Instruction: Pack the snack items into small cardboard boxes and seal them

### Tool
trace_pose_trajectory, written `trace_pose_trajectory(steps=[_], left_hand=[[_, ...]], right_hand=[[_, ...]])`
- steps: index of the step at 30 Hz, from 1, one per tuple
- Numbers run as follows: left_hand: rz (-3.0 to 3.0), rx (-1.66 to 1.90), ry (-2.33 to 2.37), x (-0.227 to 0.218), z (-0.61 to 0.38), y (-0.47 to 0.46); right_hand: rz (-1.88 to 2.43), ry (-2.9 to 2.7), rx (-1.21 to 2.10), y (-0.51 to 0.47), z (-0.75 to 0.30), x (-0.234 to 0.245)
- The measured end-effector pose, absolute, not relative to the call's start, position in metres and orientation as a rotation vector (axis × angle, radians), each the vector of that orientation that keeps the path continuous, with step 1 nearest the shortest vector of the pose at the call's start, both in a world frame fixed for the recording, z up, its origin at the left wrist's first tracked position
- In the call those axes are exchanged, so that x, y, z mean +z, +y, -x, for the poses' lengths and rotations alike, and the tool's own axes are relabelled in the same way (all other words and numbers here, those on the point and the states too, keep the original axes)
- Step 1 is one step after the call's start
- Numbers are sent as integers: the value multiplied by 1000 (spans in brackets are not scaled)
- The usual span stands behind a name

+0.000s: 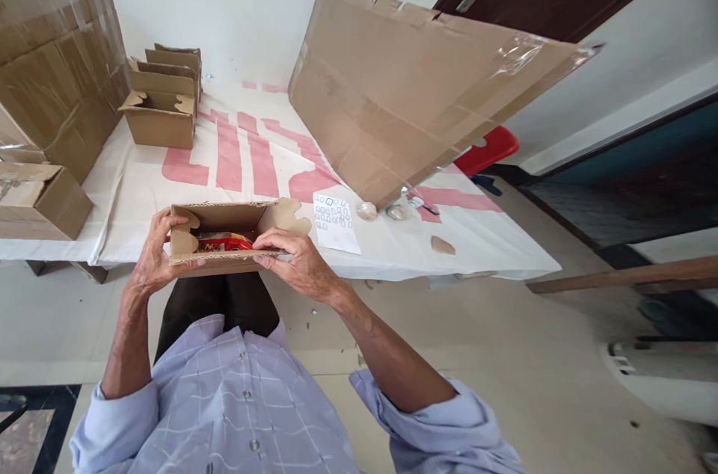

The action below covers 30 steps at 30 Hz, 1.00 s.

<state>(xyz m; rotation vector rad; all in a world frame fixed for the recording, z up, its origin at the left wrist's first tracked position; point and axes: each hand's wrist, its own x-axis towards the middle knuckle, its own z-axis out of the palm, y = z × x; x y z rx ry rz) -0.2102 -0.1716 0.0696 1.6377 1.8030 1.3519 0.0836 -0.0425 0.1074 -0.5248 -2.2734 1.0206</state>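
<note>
An uncovered cardboard box (224, 262) is held at the front edge of the table, close to my body. My left hand (150, 253) grips its left end, with the thumb along the near wall and the fingers over the far side of that end. Across the near wall on the right lies my right hand (297, 262), its thumb outside and its fingers reaching over the rim into the box. A red packet (224, 242) rests inside; its lower part is hidden by the near wall. The right fingertips are at the packet's right end.
Several small open boxes (160, 128) stand at the back left beside stacked large cartons (61, 48). A big cardboard sheet (404, 85) leans over the table's right half. A marked paper (336, 223), tape rolls (367, 211) and a cardboard scrap (443, 245) lie on the cloth.
</note>
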Motion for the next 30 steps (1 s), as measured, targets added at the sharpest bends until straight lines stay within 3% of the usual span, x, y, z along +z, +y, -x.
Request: trace_pose_trajectory(steps=[30], left_hand=[[-1666, 1339, 1796, 68, 212, -172]], right_hand=[[500, -2263, 999, -42, -84, 105]])
